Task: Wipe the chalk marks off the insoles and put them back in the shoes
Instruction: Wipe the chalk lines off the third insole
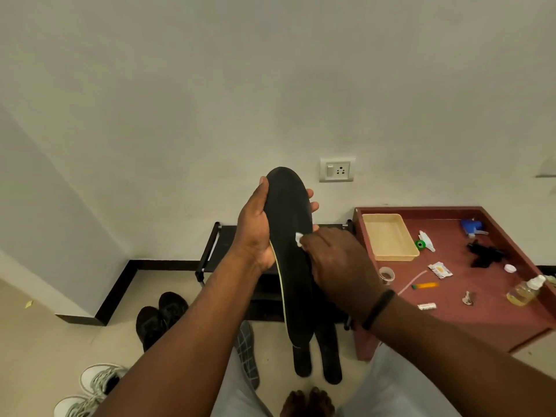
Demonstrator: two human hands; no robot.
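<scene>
A plain white wall carries a switch-and-socket plate above a black skirting board. A pale tiled floor meets a dark low rack and a reddish-brown table at right.

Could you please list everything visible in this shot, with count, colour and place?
insole: one, black, held upright
wipe: one, white, pressed on insole
spare insoles: two, black, floor, centre
black shoes: two, floor, left
white shoes: two, bottom left
shoe rack: one, black, against wall
table: one, maroon, right
tray: one, cream, on table
oil bottle: one, yellowish, table edge
left hand: grips insole
right hand: fingers pinch wipe
</scene>
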